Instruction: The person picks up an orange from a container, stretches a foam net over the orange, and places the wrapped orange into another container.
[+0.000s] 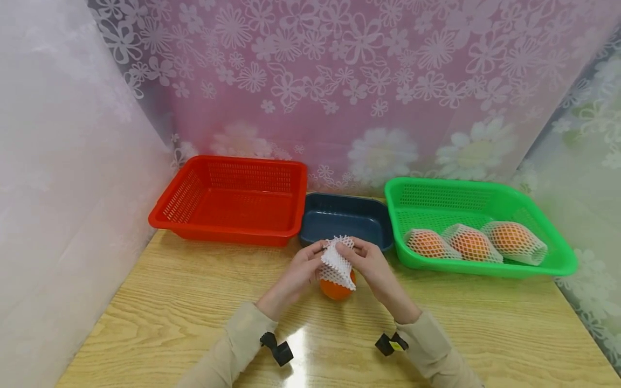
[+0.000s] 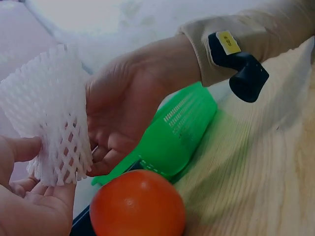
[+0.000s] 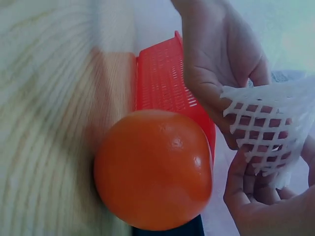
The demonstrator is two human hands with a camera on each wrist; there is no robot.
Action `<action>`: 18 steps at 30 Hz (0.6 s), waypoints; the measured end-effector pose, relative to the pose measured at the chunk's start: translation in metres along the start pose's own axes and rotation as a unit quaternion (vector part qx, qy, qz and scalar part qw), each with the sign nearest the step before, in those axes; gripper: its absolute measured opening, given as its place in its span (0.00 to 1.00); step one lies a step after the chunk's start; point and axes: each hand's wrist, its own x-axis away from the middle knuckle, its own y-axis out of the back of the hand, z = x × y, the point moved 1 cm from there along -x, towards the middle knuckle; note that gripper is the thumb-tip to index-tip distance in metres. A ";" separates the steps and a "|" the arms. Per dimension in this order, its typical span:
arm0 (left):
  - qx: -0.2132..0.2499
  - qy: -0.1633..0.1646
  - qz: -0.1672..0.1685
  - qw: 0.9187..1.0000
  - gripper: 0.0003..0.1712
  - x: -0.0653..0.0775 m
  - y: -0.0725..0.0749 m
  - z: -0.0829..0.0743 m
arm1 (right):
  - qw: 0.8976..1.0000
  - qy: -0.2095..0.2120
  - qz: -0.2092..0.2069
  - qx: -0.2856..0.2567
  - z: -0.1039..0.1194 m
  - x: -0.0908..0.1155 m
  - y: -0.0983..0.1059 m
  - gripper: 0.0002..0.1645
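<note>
A white foam fruit net (image 1: 336, 261) is held between both hands over the middle of the table. My left hand (image 1: 299, 272) pinches its left side, thumb on the near face in the left wrist view. Opposite it, my right hand (image 1: 375, 269) grips the right side. In the right wrist view the lower end of the net (image 3: 266, 130) flares open, with fingers visible through the mesh. A smooth, round orange fruit (image 3: 155, 169) sits bare on the table just below the net, outside it. From the head view the net overlaps the top of this fruit (image 1: 336, 291).
A red basket (image 1: 228, 234) stands at the back left, nothing in it. Behind the hands is a dark blue basin (image 1: 346, 221). The green basket (image 1: 490, 269) on the right holds 3 fruits in foam nets (image 1: 468, 243). A floral curtain (image 1: 339, 108) hangs behind.
</note>
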 end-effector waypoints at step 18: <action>0.218 0.090 -0.011 0.972 0.18 0.004 0.000 -0.001 | 0.980 -0.066 -0.032 -0.185 -0.007 0.008 0.003 0.14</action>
